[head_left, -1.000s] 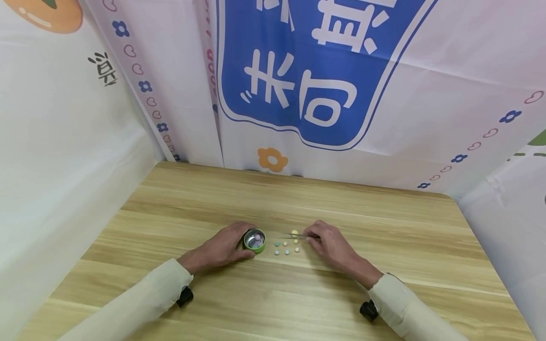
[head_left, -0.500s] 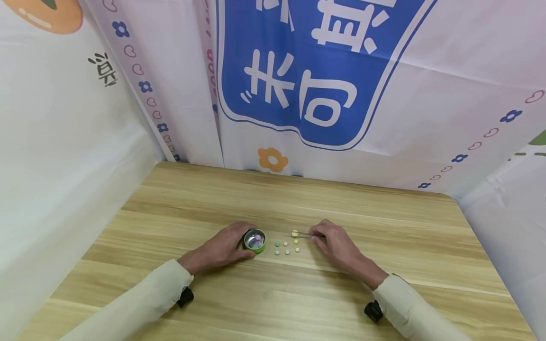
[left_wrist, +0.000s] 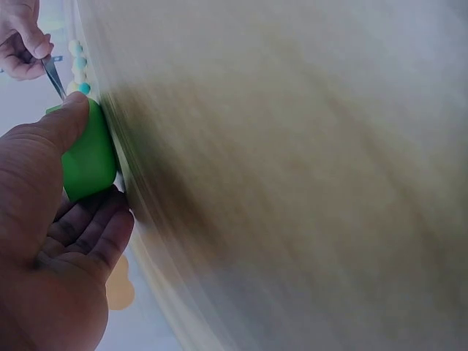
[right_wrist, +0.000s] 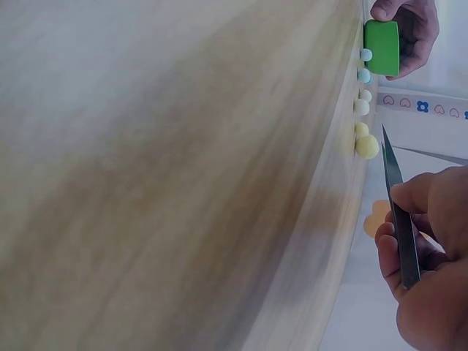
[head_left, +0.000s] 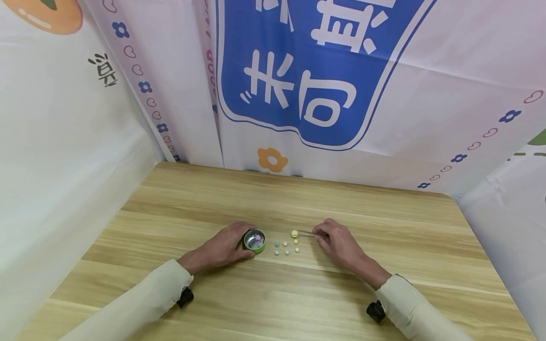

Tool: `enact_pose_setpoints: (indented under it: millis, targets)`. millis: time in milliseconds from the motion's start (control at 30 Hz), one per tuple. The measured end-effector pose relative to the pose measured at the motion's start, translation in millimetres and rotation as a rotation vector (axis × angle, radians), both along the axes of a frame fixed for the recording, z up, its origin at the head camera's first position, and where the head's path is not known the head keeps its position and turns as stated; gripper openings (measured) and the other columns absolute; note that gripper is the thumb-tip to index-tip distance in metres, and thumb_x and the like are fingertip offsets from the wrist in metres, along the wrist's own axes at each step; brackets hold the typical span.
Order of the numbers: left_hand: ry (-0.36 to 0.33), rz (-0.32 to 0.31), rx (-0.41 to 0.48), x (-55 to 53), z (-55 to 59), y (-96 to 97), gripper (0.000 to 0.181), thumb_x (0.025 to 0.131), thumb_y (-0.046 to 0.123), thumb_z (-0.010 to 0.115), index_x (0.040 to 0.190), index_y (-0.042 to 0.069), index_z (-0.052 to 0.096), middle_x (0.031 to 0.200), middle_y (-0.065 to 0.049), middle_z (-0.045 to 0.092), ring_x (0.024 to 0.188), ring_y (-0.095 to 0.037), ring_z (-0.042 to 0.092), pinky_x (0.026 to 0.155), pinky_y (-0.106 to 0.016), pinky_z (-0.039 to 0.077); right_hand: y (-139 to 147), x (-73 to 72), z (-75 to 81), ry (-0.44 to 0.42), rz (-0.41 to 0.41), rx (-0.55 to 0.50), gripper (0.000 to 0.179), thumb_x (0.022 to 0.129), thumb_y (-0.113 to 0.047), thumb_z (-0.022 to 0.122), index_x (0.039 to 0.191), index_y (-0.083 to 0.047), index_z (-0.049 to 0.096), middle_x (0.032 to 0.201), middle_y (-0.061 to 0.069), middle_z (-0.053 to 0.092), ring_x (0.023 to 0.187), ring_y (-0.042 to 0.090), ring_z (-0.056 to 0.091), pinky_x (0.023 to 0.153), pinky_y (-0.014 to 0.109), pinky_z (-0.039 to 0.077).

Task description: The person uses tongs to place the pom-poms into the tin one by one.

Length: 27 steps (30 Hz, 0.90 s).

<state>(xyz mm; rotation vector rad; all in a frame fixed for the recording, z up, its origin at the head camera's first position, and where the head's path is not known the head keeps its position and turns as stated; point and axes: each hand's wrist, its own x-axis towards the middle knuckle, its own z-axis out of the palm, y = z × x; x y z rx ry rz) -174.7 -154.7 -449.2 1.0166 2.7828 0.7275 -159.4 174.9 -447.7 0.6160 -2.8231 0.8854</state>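
My left hand (head_left: 219,246) holds a small round green tin (head_left: 259,251) on the table, thumb on one side and fingers on the other. Inside its shiny metal interior lie small pinkish balls (head_left: 258,237). A pair of metal tweezers (head_left: 314,235) is pinched in my right hand (head_left: 339,244), pointing left. The tips are spread at a larger yellow ball (head_left: 295,234); in the right wrist view the tweezers (right_wrist: 400,219) appear right beside that ball. Nearer me sit a small yellow ball (head_left: 296,242), a teal ball (head_left: 277,244) and several whitish and pale blue balls (head_left: 287,252).
The wood-grain table (head_left: 264,298) extends around both hands. A white printed cloth (head_left: 183,85) hangs behind it and at both sides, with a blue lettered panel (head_left: 239,94) at the back. Black wrist cameras (head_left: 185,297) sit at both sleeves.
My right hand has drawn back to the right with the tweezers, which reached past the larger yellow ball before. The ball has stayed in place. My left hand and the tin have not moved.
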Motion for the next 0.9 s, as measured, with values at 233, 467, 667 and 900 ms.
enact_pose_setpoints:
  millis: [233, 467, 667, 900]
  targets:
    - [0.005, -0.004, 0.001, 0.0, -0.9, -0.6, 0.065, 0.084, 0.031, 0.079, 0.135, 0.001, 0.052, 0.13, -0.014, 0.06, 0.124, -0.029, 0.056, 0.104, -0.046, 0.047, 0.2, 0.0, -0.3, -0.008, -0.012, 0.002, 0.012, 0.089, -0.004, 0.07, 0.1, -0.008, 0.073, 0.095, 0.001, 0.067, 0.087, 0.012, 0.064, 0.077, 0.03, 0.057]
    - [0.003, -0.004, 0.005, 0.3, -0.3, -1.0, 0.066, 0.083, 0.031, 0.079, 0.135, 0.001, 0.052, 0.13, -0.014, 0.06, 0.123, -0.029, 0.056, 0.104, -0.047, 0.047, 0.9, -0.1, -1.7, -0.016, -0.017, -0.002, 0.012, 0.088, -0.004, 0.07, 0.1, -0.007, 0.073, 0.094, 0.001, 0.066, 0.086, 0.012, 0.064, 0.076, 0.03, 0.057]
    - [-0.01, 0.003, 0.004, 0.6, 0.6, -0.2, 0.066, 0.083, 0.031, 0.079, 0.135, 0.001, 0.052, 0.131, -0.015, 0.06, 0.124, -0.03, 0.056, 0.105, -0.047, 0.046, 1.4, -0.4, -2.5, -0.028, -0.022, 0.001, 0.012, 0.089, -0.004, 0.07, 0.1, -0.007, 0.072, 0.094, 0.001, 0.066, 0.086, 0.011, 0.063, 0.076, 0.029, 0.056]
    - [-0.015, 0.006, 0.001, 0.6, 0.7, 0.3, 0.065, 0.084, 0.03, 0.079, 0.135, 0.001, 0.051, 0.132, -0.015, 0.059, 0.125, -0.03, 0.055, 0.105, -0.046, 0.046, 1.3, 0.2, -2.8, -0.039, -0.022, 0.001, 0.012, 0.089, -0.005, 0.07, 0.101, -0.007, 0.072, 0.094, 0.002, 0.066, 0.087, 0.012, 0.064, 0.077, 0.03, 0.057]
